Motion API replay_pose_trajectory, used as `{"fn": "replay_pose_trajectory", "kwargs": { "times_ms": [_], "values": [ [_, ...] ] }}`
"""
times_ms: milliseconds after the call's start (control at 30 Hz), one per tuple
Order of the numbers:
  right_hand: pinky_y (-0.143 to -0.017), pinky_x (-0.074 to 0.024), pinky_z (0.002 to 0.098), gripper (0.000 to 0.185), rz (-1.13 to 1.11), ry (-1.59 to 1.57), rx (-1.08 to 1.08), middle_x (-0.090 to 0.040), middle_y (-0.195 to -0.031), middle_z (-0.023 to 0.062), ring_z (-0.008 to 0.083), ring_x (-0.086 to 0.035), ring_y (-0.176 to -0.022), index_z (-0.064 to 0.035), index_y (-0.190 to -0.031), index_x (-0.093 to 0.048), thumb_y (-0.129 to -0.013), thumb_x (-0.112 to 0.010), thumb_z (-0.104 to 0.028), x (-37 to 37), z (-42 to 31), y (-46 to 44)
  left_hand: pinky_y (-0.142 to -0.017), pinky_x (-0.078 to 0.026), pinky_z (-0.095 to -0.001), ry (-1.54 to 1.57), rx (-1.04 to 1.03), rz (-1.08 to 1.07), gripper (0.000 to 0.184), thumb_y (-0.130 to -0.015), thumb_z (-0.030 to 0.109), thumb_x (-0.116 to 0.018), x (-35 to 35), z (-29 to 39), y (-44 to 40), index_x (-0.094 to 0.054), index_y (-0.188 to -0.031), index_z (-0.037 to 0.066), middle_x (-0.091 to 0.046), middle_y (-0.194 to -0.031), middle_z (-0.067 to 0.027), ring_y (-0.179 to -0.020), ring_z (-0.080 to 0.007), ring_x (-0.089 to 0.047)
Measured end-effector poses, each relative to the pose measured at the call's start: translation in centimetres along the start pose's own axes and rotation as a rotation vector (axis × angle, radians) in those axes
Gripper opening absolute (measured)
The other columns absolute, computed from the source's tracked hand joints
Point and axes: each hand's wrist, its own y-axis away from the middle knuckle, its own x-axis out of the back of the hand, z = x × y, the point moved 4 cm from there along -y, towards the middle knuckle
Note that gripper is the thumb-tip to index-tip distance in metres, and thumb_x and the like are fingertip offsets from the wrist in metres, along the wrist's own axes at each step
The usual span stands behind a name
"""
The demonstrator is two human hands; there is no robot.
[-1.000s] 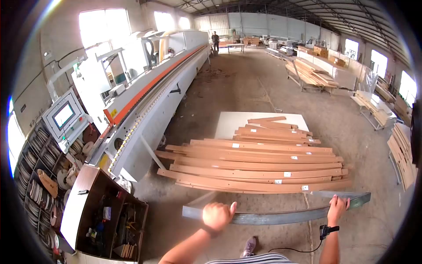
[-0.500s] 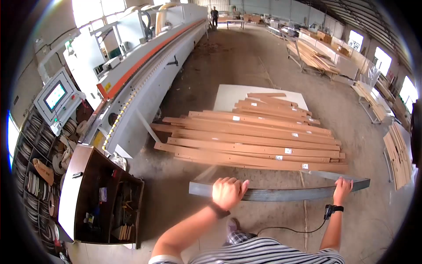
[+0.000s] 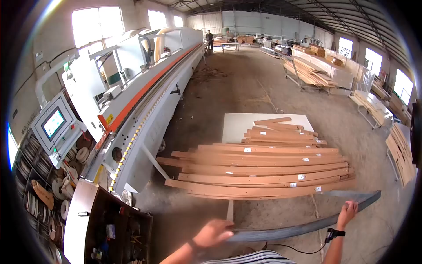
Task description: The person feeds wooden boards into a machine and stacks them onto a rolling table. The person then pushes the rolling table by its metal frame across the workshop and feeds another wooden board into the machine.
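Observation:
A long grey metal bar (image 3: pixel 281 234) runs across in front of me, at the near side of a stack of brown boards (image 3: pixel 263 179). At its far right the bar meets a corner, from which another grey piece leads back toward the boards. My right hand (image 3: pixel 347 213) is closed around the bar near that corner, with a black band on the wrist. My left hand (image 3: pixel 213 233), smeared by motion, is at the bar's visible left end, fingers and thumb closed about it. Small white labels stick to several boards.
To the left stand a long white and orange machine (image 3: pixel 132 105), its control screen (image 3: pixel 54 123) and a dark open cabinet (image 3: pixel 85 220). A white sheet (image 3: pixel 235 125) lies under the far boards. A cable (image 3: pixel 290 249) trails near my right wrist. Another person (image 3: pixel 209 40) stands far back.
The view has tilted up, so the boards and bar sit lower. My left hand has moved to the bar's left end. My right hand keeps its grip close to the corner.

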Motion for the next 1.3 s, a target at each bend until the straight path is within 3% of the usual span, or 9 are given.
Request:
{"fn": "replay_pose_trajectory", "kwargs": {
  "times_ms": [167,533,633,767,967,1000,1067,1167,1300],
  "values": [
    [-0.117,-0.0256,0.0516,0.016,-0.052,0.002,-0.105,-0.071,-0.104,0.0071,0.0342,-0.040,-0.138,-0.0059,-0.074,-0.061,-0.089,-0.056,-0.010,2.0,-13.2,7.7,-0.105,-0.041,-0.0449,0.188,0.037,-0.161,0.044,-0.100,0.034,-0.055,-1.4,-0.3,-0.2,-0.051,-0.132,0.004,-0.054,-0.134,-0.0182,-0.123,-0.0372,-0.052],
    [-0.106,-0.0369,0.0430,0.016,0.055,-0.069,-0.086,-0.069,-0.088,0.0106,0.0346,-0.049,-0.126,-0.0061,-0.069,-0.062,-0.084,-0.056,-0.009,-0.1,-9.9,4.9,-0.103,-0.038,-0.0460,0.129,0.058,-0.364,0.048,-0.102,0.043,-0.049,-3.9,-0.8,-3.0,-0.045,-0.133,0.007,-0.055,-0.124,-0.0190,-0.118,-0.0359,-0.053],
    [-0.103,-0.0385,0.0435,0.015,0.045,-0.022,0.018,-0.068,-0.088,0.0105,0.0345,-0.052,-0.119,-0.0065,-0.069,-0.062,-0.083,-0.056,-0.010,-2.4,-6.9,1.9,-0.094,-0.046,-0.0490,0.245,0.062,-0.219,0.043,-0.096,0.034,-0.060,-4.9,0.2,-5.2,-0.054,-0.121,-0.001,-0.060,-0.116,-0.0267,-0.109,-0.0430,-0.058],
    [-0.100,-0.0391,0.0454,0.015,0.034,-0.065,0.154,-0.067,-0.090,0.0136,0.0364,-0.054,-0.113,-0.0081,-0.072,-0.064,-0.082,-0.057,-0.016,-4.5,-2.3,-2.0,-0.106,-0.034,-0.0495,0.235,0.107,-0.325,0.050,-0.100,0.041,-0.053,-6.7,2.6,-7.7,-0.045,-0.131,0.003,-0.050,-0.130,-0.0210,-0.124,-0.0394,-0.046],
    [-0.110,-0.0345,0.0438,0.020,-0.009,0.077,0.292,-0.070,-0.100,0.0098,0.0317,-0.054,-0.121,-0.0113,-0.078,-0.067,-0.088,-0.057,-0.025,-7.8,2.3,-3.7,-0.109,-0.034,-0.0492,0.228,-0.025,-0.435,0.050,-0.102,0.040,-0.050,-11.6,3.7,-9.9,-0.043,-0.133,0.002,-0.047,-0.136,-0.0226,-0.128,-0.0406,-0.044],
    [-0.119,-0.0234,0.0452,0.023,-0.230,0.062,0.269,-0.067,-0.118,0.0118,0.0276,-0.049,-0.130,-0.0114,-0.082,-0.068,-0.091,-0.052,-0.026,-8.6,3.9,-3.9,-0.110,-0.033,-0.0486,0.278,-0.093,-0.365,0.051,-0.102,0.040,-0.049,-12.8,3.4,-9.8,-0.042,-0.135,0.002,-0.046,-0.138,-0.0230,-0.132,-0.0399,-0.042],
    [-0.121,-0.0195,0.0448,0.025,-0.222,-0.026,0.223,-0.065,-0.124,0.0131,0.0258,-0.047,-0.133,-0.0113,-0.085,-0.068,-0.093,-0.050,-0.027,-8.2,3.6,-3.4,-0.114,-0.031,-0.0473,0.378,-0.245,-0.231,0.053,-0.103,0.040,-0.048,-14.8,2.9,-10.1,-0.040,-0.139,0.002,-0.043,-0.144,-0.0238,-0.138,-0.0384,-0.038],
    [-0.123,-0.0147,0.0447,0.024,-0.174,-0.097,0.169,-0.058,-0.135,0.0164,0.0250,-0.042,-0.139,-0.0115,-0.094,-0.069,-0.094,-0.049,-0.024,-7.4,0.8,-1.6,-0.118,-0.029,-0.0438,0.529,-0.159,-0.381,0.059,-0.103,0.039,-0.048,-12.4,1.7,-9.3,-0.036,-0.145,0.000,-0.036,-0.151,-0.0254,-0.142,-0.0397,-0.034],
    [-0.122,-0.0141,0.0482,0.024,-0.188,-0.043,0.214,-0.047,-0.146,0.0176,0.0306,-0.033,-0.144,-0.0103,-0.106,-0.067,-0.092,-0.051,-0.020,-5.6,-4.8,3.2,-0.101,-0.046,-0.0454,0.285,0.165,-0.171,0.051,-0.098,0.036,-0.059,-6.2,-6.6,-3.7,-0.049,-0.135,0.002,-0.057,-0.129,-0.0231,-0.118,-0.0396,-0.056]
  ]
}}
